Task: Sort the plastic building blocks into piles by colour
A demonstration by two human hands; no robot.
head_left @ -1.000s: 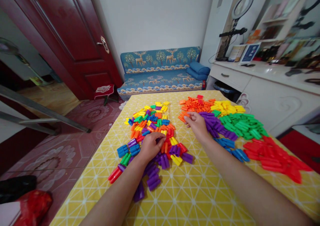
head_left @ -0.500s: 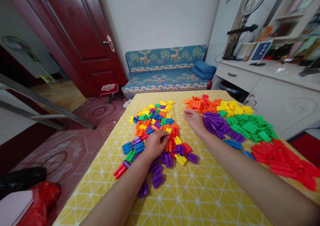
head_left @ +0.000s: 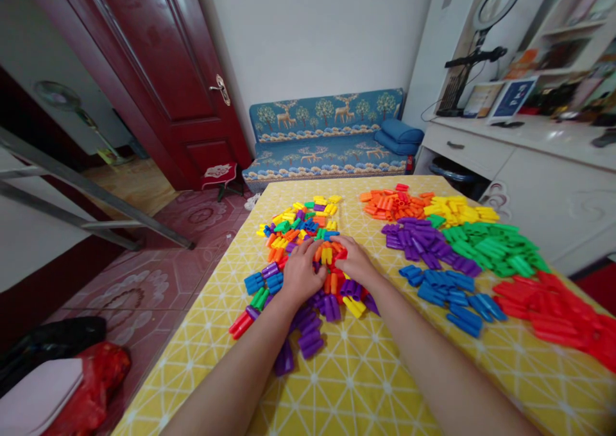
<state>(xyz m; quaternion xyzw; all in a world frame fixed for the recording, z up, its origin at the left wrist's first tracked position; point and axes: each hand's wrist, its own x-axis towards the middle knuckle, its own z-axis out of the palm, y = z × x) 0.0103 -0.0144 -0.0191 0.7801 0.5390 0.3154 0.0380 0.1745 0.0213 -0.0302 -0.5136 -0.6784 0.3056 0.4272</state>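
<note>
My left hand [head_left: 304, 270] rests over the mixed pile of coloured plastic tube blocks, its fingers bent but apart from the thumb. I see nothing gripped in it. Facing it, my right hand [head_left: 355, 261] reaches into the same pile with index finger and thumb apart around a red block [head_left: 341, 254]; I see no firm hold. Between the hands lies a yellow block [head_left: 326, 255] among orange ones. Purple blocks [head_left: 310, 340] spread toward me below the left hand. Blue blocks [head_left: 253, 284] and a green block [head_left: 260, 298] lie left of it.
Along the right side of the yellow patterned tablecloth [head_left: 346, 384] are single-colour heaps: orange [head_left: 392, 203], yellow [head_left: 457, 211], purple [head_left: 414, 240], green [head_left: 491, 246], blue [head_left: 440, 288] and red [head_left: 553, 307]. A blue sofa [head_left: 327, 140] stands behind the table, a white cabinet [head_left: 529, 185] at right.
My right hand has moved left and nearer, from beside the orange and purple heaps into the mixed pile. My left hand's fingers have spread. The view has shifted slightly.
</note>
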